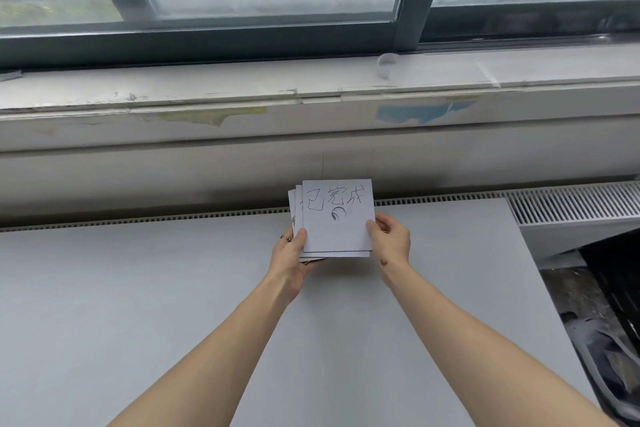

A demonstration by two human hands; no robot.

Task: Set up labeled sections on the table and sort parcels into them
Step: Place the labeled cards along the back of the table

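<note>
Above grey table [138, 288], both hands [289, 253] pinch perhaps three label cards [337, 218].

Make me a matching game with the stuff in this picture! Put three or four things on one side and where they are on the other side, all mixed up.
Things:
1. Stack of white handwritten paper cards
2. Small clear plastic cup
3. White slatted radiator grille
4. Large flat grey table

Places:
A. On the window sill
B. Beside the table's far right corner
C. Held between the left hand and right hand
D. Spread out underneath both arms

Right pairs: 1-C, 2-A, 3-B, 4-D
</note>
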